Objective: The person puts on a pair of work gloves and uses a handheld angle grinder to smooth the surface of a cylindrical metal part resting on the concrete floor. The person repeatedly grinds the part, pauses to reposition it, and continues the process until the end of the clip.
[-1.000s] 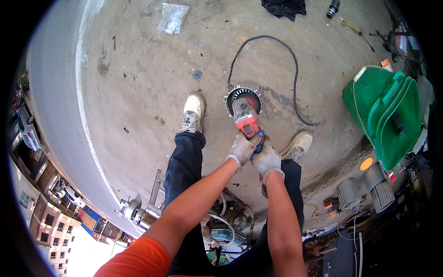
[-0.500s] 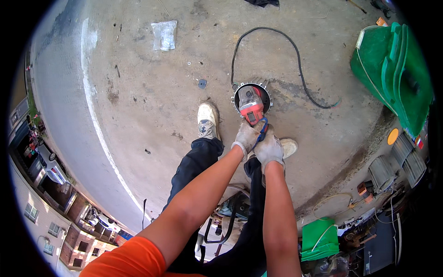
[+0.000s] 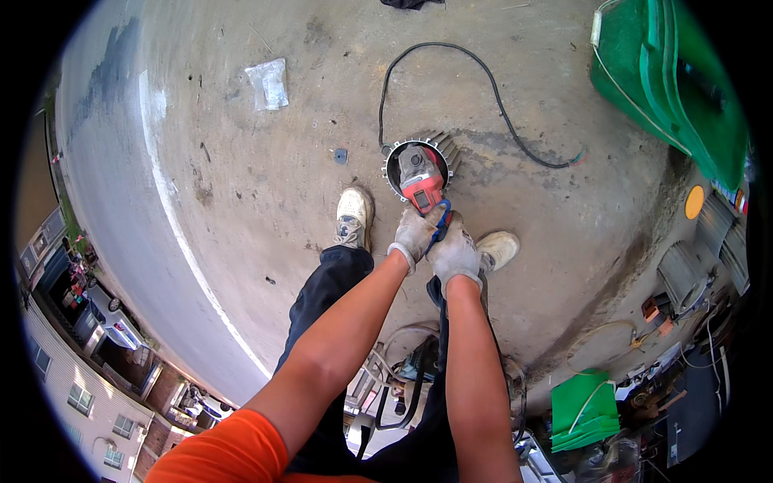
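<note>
A red and grey power tool like an angle grinder (image 3: 422, 190) lies with its grey head over the open mouth of a round, finned metal motor housing (image 3: 446, 150). My left hand (image 3: 416, 233), in a pale work glove, is closed around the near end of the tool's body. Just to its right, my gloved right hand (image 3: 456, 251) is closed at the rear of the same tool. Between the two hands shows a blue loop (image 3: 442, 219), whose kind I cannot make out. The tool's working end is hidden inside the housing.
A black cable (image 3: 493, 80) curves from the housing across the concrete, its end frayed. My shoes (image 3: 354, 213) stand either side. A clear plastic bag (image 3: 268, 84) lies at far left. Green bins (image 3: 644, 72) stand at far right, another green container (image 3: 584, 410) at near right beside clutter.
The whole view has shifted, so the housing, tool and hands appear slightly further left. Both hands keep their grip on the tool, which stays over the housing.
</note>
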{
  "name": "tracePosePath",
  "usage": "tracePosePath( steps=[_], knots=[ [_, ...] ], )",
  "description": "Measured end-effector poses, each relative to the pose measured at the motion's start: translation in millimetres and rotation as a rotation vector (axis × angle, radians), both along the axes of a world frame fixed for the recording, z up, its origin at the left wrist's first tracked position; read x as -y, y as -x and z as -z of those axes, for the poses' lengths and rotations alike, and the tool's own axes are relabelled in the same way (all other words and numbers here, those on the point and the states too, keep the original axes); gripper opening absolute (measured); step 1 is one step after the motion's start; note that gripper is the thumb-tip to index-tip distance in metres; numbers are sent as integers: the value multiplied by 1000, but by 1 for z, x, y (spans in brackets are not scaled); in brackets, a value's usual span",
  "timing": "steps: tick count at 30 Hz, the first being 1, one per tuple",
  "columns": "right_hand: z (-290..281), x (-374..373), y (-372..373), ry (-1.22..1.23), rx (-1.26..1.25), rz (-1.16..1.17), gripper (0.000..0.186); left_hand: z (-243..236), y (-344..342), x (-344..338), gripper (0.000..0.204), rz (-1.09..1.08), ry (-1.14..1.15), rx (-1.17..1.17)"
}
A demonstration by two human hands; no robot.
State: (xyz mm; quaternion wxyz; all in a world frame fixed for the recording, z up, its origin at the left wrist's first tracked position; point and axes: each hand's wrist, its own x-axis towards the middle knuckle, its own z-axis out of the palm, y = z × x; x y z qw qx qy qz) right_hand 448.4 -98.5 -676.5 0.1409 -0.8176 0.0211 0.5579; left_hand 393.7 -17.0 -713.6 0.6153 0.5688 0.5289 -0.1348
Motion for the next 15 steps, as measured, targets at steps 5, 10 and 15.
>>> tracePosePath(
  steps=[5,10,15],
  knots=[
    [-5,-4,30,-5,-55,184,58,-2,9,-20,40,352,78,-246],
    [-38,-14,60,-8,-59,368,61,-37,23,-33,46,496,94,-192],
    [-71,-6,85,-23,-72,386,67,-67,56,-26,54,405,148,-154]
  ],
)
